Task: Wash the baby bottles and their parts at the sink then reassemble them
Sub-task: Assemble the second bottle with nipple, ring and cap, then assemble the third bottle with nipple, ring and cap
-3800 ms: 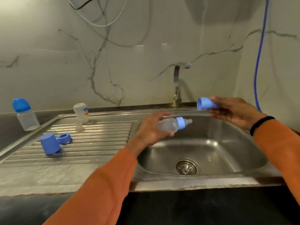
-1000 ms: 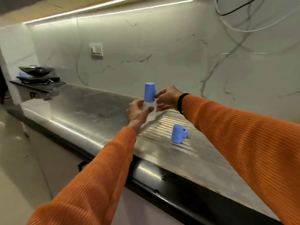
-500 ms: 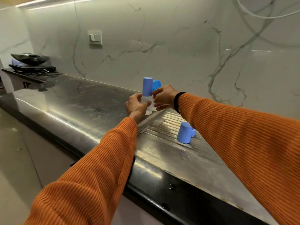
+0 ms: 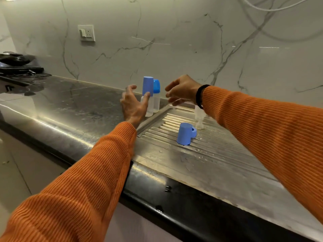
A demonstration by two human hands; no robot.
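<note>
Two clear baby bottles stand upright side by side on the dark counter at the drainboard's left corner. The near bottle wears a tall blue cap; the far bottle has a rounded blue cap. My left hand is open just left of the near bottle, one fingertip close to its cap. My right hand hovers open to the right of both bottles, holding nothing. On the ribbed drainboard a blue cap stands upside down with a blue ring behind it. A clear bottle stands there, partly hidden by my right sleeve.
A stove with a dark pan sits at the far left of the counter. A wall socket is on the marble backsplash. The counter's black front edge runs diagonally below my arms. The sink basin is out of view.
Both hands have let go of the capped bottle, which now stands on the counter beside the other one. My hands have spread apart to either side.
</note>
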